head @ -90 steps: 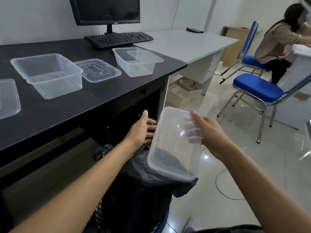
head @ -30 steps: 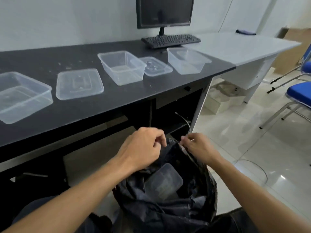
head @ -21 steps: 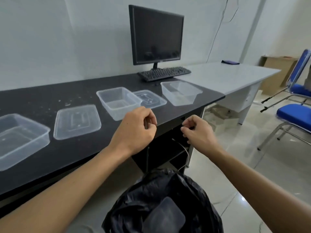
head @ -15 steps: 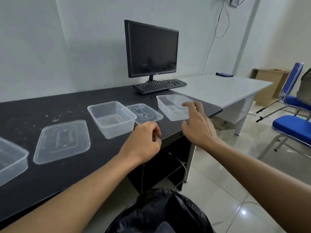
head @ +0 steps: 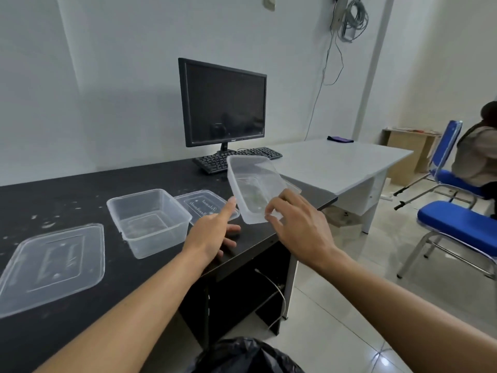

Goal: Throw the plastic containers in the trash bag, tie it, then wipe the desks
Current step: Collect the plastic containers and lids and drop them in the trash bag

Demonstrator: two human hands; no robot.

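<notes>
Head view: a clear, thin-walled rectangular plastic container is held tilted above the right end of the black desk, far end raised, long axis running away toward the keyboard, open mouth turned to the camera. Its near end is pinched by the right hand. Nothing is held by the left hand, index finger extended beside the container's wall. A crinkled black trash bag is seen below.
</notes>
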